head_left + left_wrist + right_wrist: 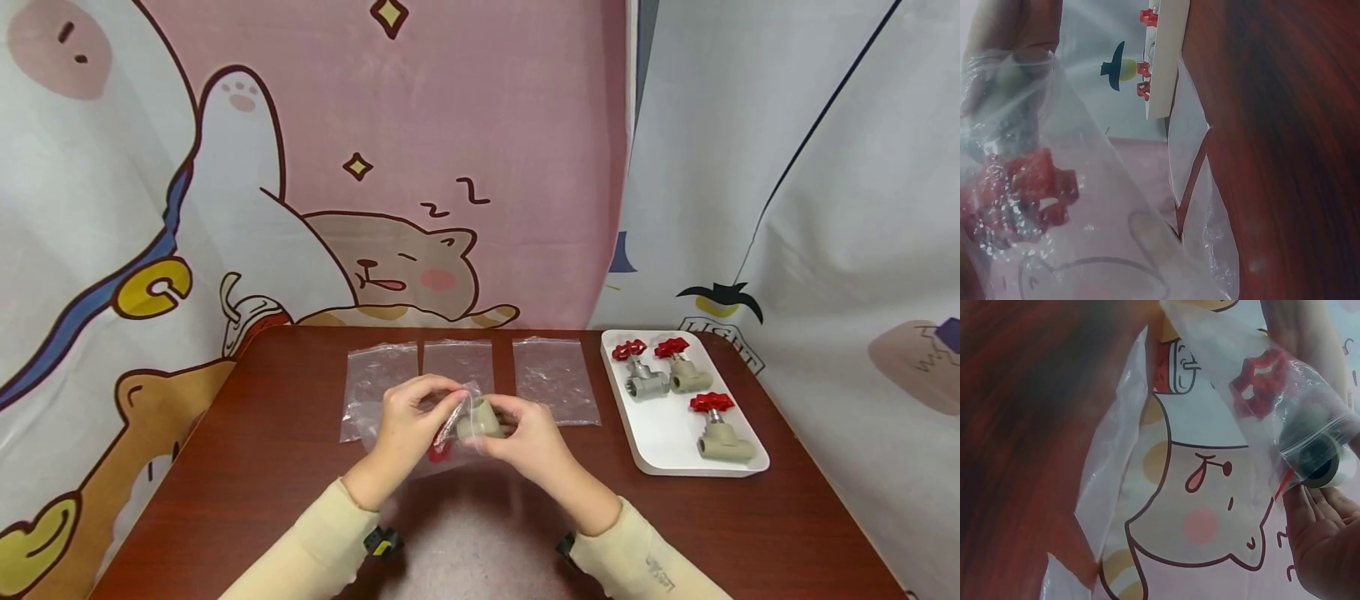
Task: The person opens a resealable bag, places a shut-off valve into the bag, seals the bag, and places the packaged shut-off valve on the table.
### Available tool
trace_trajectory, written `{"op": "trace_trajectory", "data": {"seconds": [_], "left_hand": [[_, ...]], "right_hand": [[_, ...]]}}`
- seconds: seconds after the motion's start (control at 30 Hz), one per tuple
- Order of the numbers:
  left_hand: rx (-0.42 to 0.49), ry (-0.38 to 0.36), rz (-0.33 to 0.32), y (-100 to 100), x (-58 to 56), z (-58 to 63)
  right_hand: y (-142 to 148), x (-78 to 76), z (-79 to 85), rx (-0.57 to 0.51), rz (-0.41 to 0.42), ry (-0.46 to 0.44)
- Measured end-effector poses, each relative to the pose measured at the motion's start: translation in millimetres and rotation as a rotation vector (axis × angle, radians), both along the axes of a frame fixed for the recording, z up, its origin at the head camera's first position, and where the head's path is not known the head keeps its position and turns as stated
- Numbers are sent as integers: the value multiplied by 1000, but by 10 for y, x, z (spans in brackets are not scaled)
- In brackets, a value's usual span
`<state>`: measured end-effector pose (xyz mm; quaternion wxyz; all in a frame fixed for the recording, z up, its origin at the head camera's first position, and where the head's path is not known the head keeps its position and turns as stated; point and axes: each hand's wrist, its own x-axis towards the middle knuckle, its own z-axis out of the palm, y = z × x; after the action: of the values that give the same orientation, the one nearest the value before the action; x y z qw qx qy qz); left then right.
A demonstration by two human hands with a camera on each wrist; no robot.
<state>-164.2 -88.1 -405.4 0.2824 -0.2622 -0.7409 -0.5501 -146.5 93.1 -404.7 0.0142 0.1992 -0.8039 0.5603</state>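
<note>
A beige stop valve [481, 421] is partly inside a clear zip bag [1107, 231], its red handwheel [1261, 384] deeper in the plastic and its body at the mouth. My left hand [405, 427] pinches the bag's edge near the opening. With thumb and fingers, my right hand [534, 432] grips the valve's body from the right. The right wrist view shows the body's round open end [1324, 472] poking out past the zip strip. Both hands are above the table, and the bag hangs below the left one.
Three flat clear bags lie along the back of the brown table [247, 467]: a left bag [378, 367], a middle bag [457, 360] and a right bag [555, 379]. A white tray [656, 437] at right carries a metal valve [647, 383] and two beige valves [723, 442].
</note>
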Motion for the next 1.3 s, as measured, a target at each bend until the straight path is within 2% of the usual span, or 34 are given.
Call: {"op": "trace_trajectory", "data": {"seconds": [0.03, 0.23, 0.37, 0.53, 0.63, 0.87, 1.0, 1.17, 1.3], "left_hand": [[-1, -2, 3, -6, -25, -41], [-6, 27, 12, -6, -23, -44], [-15, 47, 20, -27, -18, -48], [-9, 36, 31, -67, -12, -43], [3, 35, 24, -72, 15, 1], [11, 31, 32, -52, 149, 204], [23, 27, 28, -48, 171, 229], [40, 17, 29, -55, 164, 229], [51, 9, 37, -56, 149, 216]], "right_hand": [[-12, 3, -14, 2, 1, 0], [-46, 19, -82, 73, 28, 50], [-45, 28, -89, 153, 35, 137], [-17, 36, -69, 292, 39, 249], [-2, 43, -62, 342, 41, 291], [59, 62, -95, 266, 73, 256], [102, 50, -113, 257, 77, 302], [140, 46, -129, 200, 166, 320], [153, 63, -151, 260, 177, 369]]}}
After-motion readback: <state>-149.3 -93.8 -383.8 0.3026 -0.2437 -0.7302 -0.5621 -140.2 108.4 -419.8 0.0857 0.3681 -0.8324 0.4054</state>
